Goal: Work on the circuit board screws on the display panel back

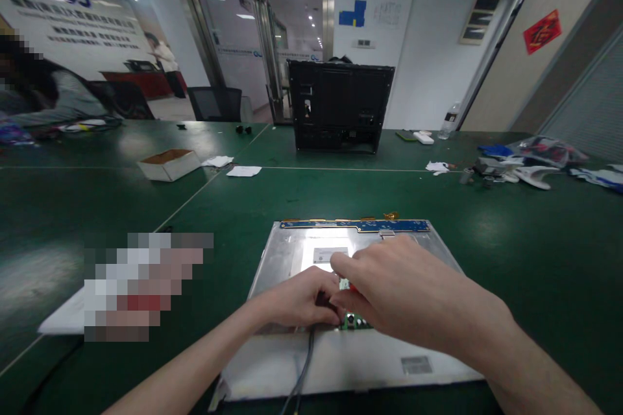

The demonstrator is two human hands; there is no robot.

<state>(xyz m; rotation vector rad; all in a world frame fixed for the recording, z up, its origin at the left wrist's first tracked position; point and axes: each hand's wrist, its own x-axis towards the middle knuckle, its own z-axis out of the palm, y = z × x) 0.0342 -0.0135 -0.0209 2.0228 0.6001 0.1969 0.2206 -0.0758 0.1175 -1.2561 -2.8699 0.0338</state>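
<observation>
A flat display panel (272, 363) lies back side up in front of me, with a metal upper part and a white lower part. Along its far edge runs a blue circuit strip (321, 225). My left hand (309, 295) rests on the middle of the panel, fingers curled down at a green circuit board (351, 323); what they pinch is hidden. Just to its right, my right hand (403, 282) is closed over the board around something red (352, 286), mostly covered by the fingers. Dark cables (307, 363) run from beneath my left hand toward the near edge.
A black monitor housing (341, 107) stands farther back on the green table (214, 201). An open box (170, 167) and papers (244, 171) lie left of it. On the right are a bottle (448, 122) and plastic bags (549, 150). A person (73, 91) sits far left.
</observation>
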